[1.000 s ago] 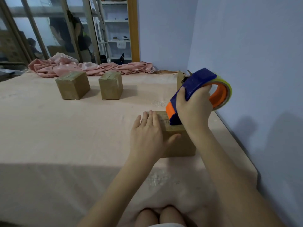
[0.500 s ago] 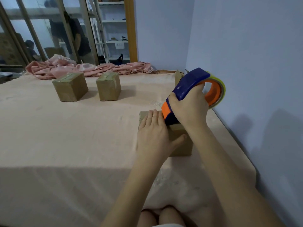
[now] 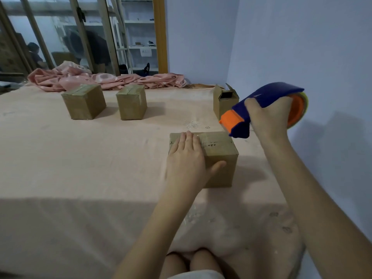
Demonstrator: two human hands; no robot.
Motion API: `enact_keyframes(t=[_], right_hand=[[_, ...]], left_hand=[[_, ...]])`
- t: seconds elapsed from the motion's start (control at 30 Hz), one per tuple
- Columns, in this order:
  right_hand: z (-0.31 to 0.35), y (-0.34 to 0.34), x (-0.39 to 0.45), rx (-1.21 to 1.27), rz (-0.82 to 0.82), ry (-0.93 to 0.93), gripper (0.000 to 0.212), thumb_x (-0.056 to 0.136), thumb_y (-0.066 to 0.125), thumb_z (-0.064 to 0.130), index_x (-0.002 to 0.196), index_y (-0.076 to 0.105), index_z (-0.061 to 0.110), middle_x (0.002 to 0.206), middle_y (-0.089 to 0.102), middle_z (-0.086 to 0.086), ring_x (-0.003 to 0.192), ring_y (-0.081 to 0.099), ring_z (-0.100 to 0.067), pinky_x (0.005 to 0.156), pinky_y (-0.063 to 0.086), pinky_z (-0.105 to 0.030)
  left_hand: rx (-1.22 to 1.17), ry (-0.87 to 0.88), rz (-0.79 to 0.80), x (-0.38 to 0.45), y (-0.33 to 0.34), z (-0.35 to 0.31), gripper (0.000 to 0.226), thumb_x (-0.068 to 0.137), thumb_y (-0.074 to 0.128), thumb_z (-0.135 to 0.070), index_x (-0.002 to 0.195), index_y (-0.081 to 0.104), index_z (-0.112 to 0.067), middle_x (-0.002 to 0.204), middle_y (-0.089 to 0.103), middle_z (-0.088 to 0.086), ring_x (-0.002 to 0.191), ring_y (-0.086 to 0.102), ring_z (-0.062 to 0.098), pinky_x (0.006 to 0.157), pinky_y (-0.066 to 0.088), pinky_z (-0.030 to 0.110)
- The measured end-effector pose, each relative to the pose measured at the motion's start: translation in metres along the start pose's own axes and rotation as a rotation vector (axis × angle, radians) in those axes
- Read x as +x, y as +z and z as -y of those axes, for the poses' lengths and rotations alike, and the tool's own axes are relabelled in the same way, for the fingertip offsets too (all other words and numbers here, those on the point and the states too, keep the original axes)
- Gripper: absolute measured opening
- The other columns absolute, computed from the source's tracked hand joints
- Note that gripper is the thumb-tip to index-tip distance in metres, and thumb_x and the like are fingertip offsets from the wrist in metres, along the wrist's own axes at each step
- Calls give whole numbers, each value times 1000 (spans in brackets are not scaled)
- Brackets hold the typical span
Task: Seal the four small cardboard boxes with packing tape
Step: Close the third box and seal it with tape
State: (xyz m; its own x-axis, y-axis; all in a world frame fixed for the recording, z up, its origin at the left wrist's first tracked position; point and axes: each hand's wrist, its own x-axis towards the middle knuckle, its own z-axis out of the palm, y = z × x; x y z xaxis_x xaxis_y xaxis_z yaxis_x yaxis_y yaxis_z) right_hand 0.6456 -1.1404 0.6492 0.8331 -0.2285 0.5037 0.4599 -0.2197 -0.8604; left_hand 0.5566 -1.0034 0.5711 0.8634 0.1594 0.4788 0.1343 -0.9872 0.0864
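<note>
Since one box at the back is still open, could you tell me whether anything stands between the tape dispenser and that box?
Nothing visible does. The right hand holds the tape dispenser raised just in front of the open box by the wall. The near box, under the left hand, lies nearer and lower, off that path.

near box (image 3: 219, 156): centre of the frame, on the table (image 3: 80, 158)
left hand (image 3: 187, 158): flat on the near box's top, over its left half
dispenser (image 3: 261, 109): right of centre, in the right hand (image 3: 269, 119), above and right of the near box, clear of it
open box (image 3: 223, 103): behind the near box, just left of the dispenser
two far boxes (image 3: 84, 102) (image 3: 131, 102): upper left, side by side, apart
cloth (image 3: 104, 79): behind them, along the table's far edge
</note>
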Motion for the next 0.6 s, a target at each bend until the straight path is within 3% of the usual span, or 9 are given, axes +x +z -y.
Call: enact_keyframes(t=[0.13,0.43,0.6], right_hand=[[6,5,-9,-237,56,-188,57,79,67,20,122,35,2,101,53,1,84,54,-13,64,45,-23],[12,23,-21,-686,108,-464,49,84,62,26,118,38,-1,101,61,-12,84,61,-27,61,33,-26],[22,41,-22,-854,201,-626,49,85,59,27,120,40,-1,101,60,-13,85,59,-26,63,42,-30]], left_hand=[[18,-1,-10,0,0,0,101,78,31,-79,148,20,-6,156,18,11,145,13,21,116,10,32],[18,8,16,0,-3,-1,100,79,32,-79,148,20,-8,157,15,10,145,11,20,116,8,31],[15,-14,92,6,-12,-5,101,80,36,-76,148,18,-4,157,13,14,145,10,24,116,9,34]])
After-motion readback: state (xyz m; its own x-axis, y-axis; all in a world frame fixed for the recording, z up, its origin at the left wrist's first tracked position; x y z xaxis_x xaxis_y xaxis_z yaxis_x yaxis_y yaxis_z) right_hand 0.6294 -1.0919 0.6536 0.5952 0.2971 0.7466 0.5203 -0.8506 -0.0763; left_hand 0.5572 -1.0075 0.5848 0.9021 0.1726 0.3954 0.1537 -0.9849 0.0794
